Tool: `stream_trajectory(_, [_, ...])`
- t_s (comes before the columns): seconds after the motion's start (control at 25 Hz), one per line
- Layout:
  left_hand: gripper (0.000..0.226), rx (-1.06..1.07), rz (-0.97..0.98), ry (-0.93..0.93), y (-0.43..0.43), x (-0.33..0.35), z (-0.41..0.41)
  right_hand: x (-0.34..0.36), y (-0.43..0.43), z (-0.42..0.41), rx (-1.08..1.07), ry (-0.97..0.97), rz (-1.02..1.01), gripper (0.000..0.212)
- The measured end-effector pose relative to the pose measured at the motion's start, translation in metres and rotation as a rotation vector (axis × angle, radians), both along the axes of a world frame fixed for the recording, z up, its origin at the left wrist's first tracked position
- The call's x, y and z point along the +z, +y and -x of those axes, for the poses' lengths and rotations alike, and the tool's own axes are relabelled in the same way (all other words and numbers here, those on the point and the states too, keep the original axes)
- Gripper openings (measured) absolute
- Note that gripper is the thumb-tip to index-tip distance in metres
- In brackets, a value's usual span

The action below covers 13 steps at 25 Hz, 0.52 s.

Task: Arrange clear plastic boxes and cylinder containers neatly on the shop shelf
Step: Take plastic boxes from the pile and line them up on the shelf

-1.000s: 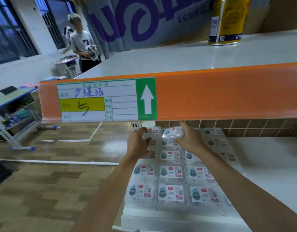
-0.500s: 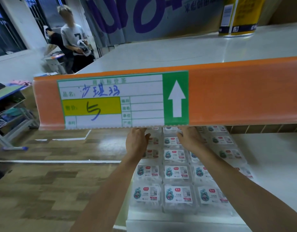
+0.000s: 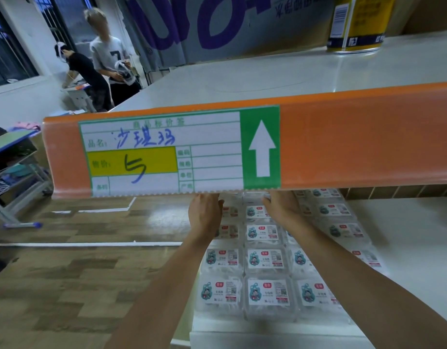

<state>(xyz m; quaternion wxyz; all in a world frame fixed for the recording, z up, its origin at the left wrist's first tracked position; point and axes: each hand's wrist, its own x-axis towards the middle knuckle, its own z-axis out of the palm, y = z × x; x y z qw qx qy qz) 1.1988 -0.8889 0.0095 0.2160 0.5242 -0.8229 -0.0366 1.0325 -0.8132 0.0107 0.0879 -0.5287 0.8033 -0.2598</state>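
Note:
Several clear plastic boxes [image 3: 265, 294] with white cartoon labels lie flat in neat rows on the white lower shelf [image 3: 403, 243]. Both my arms reach to the back of these rows, under the orange edge of the upper shelf. My right hand [image 3: 282, 207] is at the middle column and its thumb side touches the corner of a clear box [image 3: 266, 196] that is mostly hidden by the orange edge. My left hand [image 3: 205, 212] is beside the left column, thumb toward the boxes. The orange edge hides the fingers of both hands.
The orange shelf edge [image 3: 355, 142] with a green-and-white price tag [image 3: 162, 152] hangs just above my hands. A yellow tin [image 3: 355, 23] stands on the upper shelf at the back right. Two people [image 3: 101, 61] stand at desks far left. Wooden floor lies left of the shelf.
The box in my right hand moved from in front of the orange edge to the back of the middle column. Both hands went further under the edge, and my head came closer.

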Motion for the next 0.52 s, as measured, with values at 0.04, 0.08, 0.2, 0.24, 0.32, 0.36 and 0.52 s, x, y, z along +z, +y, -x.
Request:
stream_trajectory(0.04, [0.028, -0.003, 0.009, -0.011, 0.0, 0.001, 0.0, 0.0, -0.001, 0.0, -0.001, -0.01, 0.015, 0.024])
stream_trajectory(0.08, [0.029, -0.007, 0.025, -0.02, -0.001, 0.0, 0.0, 0.001, -0.001, 0.001, 0.001, -0.02, 0.034, 0.027])
stream_trajectory(0.2, [0.029, -0.001, 0.046, -0.034, 0.0, 0.002, 0.0, 0.001, -0.001, 0.0, 0.008, -0.027, 0.064, 0.037])
stream_trajectory(0.24, [0.029, 0.0, 0.061, -0.024, 0.001, 0.002, 0.001, 0.001, -0.001, 0.0, 0.006, -0.03, 0.061, 0.038])
stream_trajectory(0.32, [0.027, -0.003, 0.069, -0.026, 0.004, 0.001, 0.004, 0.002, 0.001, -0.001, 0.007, -0.034, 0.057, 0.038])
stream_trajectory(0.36, [0.023, -0.003, 0.078, -0.039, 0.007, 0.004, 0.006, 0.002, 0.002, -0.002, 0.01, -0.027, 0.065, 0.039])
stream_trajectory(0.52, [0.014, 0.008, 0.136, -0.02, 0.021, 0.021, 0.017, 0.002, 0.013, -0.002, 0.008, 0.043, 0.117, 0.038])
